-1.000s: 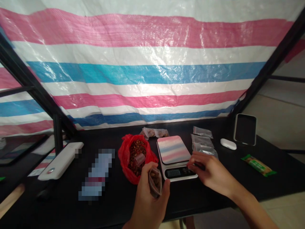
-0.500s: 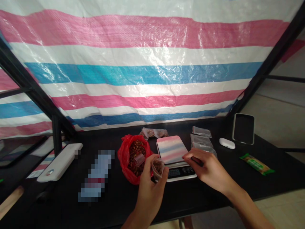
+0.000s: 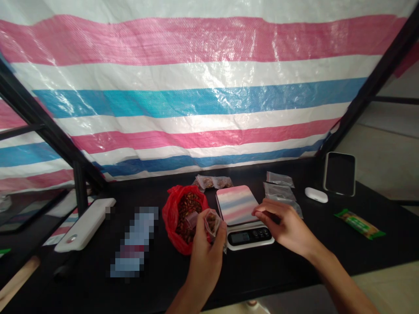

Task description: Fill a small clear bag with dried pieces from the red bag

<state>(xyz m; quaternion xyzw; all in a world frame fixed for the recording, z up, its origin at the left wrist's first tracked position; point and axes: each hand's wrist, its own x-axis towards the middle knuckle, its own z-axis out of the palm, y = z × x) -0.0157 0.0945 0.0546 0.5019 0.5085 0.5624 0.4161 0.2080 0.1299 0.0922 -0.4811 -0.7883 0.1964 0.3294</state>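
Note:
My left hand [image 3: 205,261] is closed on a small clear zip bag [image 3: 212,221] with brown pieces inside, its mouth held apart between thumb and fingers. Just left of it a red plastic bag [image 3: 169,220] stands open, full of brown pieces, with a small clear cup [image 3: 191,220] lying on them. My right hand [image 3: 290,226] is pinched at the right edge of a digital scale [image 3: 235,206]; whatever its fingertips hold is too small to make out. The scale's plate mirrors the striped sheet, and its display faces me.
Filled zip bags [image 3: 213,182] lie behind the scale, flat clear bags [image 3: 278,191] at its right. Farther right are a white case [image 3: 316,195], a propped phone [image 3: 340,173] and a green snack packet [image 3: 360,224]. A white device [image 3: 85,225] lies left. A striped sheet [image 3: 209,102] hangs behind.
My left hand has raised the zip bag slightly up and left, away from the scale's display. My right hand stays pinched by the scale's edge. The view has shifted a little.

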